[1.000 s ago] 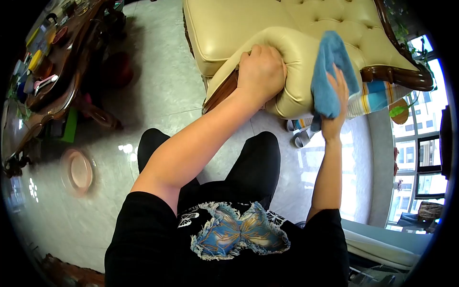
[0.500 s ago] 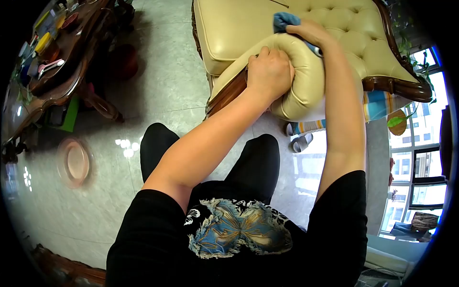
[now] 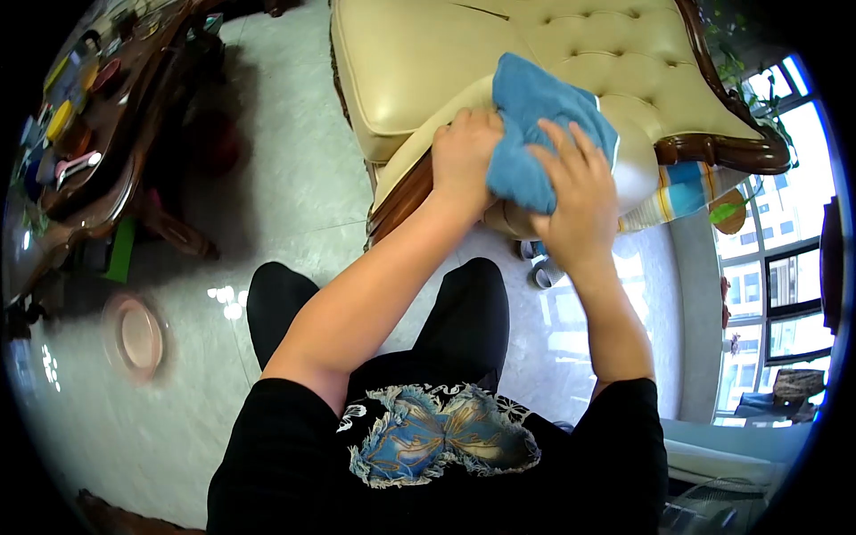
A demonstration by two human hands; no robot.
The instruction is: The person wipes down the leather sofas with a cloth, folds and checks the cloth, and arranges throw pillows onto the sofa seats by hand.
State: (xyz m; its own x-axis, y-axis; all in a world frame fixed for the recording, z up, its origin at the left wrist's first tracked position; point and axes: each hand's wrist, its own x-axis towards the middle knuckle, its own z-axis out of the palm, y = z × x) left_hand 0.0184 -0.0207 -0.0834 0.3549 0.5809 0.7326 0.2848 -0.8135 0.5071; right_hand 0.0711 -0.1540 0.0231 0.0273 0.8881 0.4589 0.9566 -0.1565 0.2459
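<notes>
So the biggest thing here is the cream leather tufted armchair with a carved dark wood frame, sitting on a pale grey polished tile floor that throws back a fair bit of glare. The person in the black top is bent right over the chair's fat padded armrest, which bulges out toward them.

Off to the left there's a dark wooden counter loaded with small colourful stuff, too blurry at the edge of view to name. Below it on the floor sits a round pink dish. On the right side, a big window looks out at other buildings, and a striped blue, orange and white cushion pokes out from under the armrest. Just under the armrest on the floor is a pair of grey slippers.

Now the action bit: a blue terry cleaning cloth is draped over the top of the armrest. The right hand is spread flat with fingers open, pressing the cloth down against the leather. The left hand is curled around the front end of the armrest, right beside the cloth and touching its edge, gripping the padding.
</notes>
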